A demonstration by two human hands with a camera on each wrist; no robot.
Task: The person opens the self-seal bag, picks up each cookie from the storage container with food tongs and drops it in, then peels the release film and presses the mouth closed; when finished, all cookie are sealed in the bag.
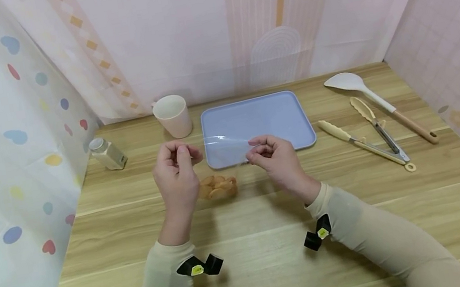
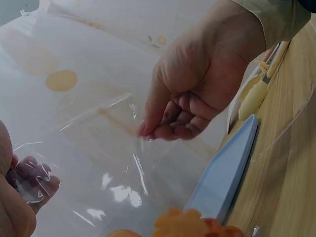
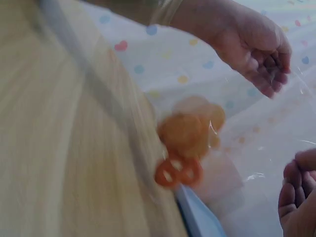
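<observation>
A clear plastic bag (image 1: 222, 138) is stretched between my two hands above the table. My left hand (image 1: 176, 176) pinches its left corner between thumb and fingers, and my right hand (image 1: 278, 163) pinches the right corner with thumb and fingertips. Orange-brown biscuits (image 1: 217, 186) show below the bag's upper edge in the head view. Bright glints on the film lie over the biscuits (image 3: 182, 133) in the right wrist view, some of them ring- or pretzel-like. In the left wrist view, scalloped biscuits (image 2: 180, 224) peek up at the bottom.
Behind my hands lies a blue tray (image 1: 274, 120). A white mug (image 1: 173, 117) and a lidded seasoning jar (image 1: 109, 154) stand at the back left. To the right are cream tongs (image 1: 366, 142) and a white spoon-headed utensil with a wooden handle (image 1: 381, 101). Curtains surround the table (image 1: 253, 273).
</observation>
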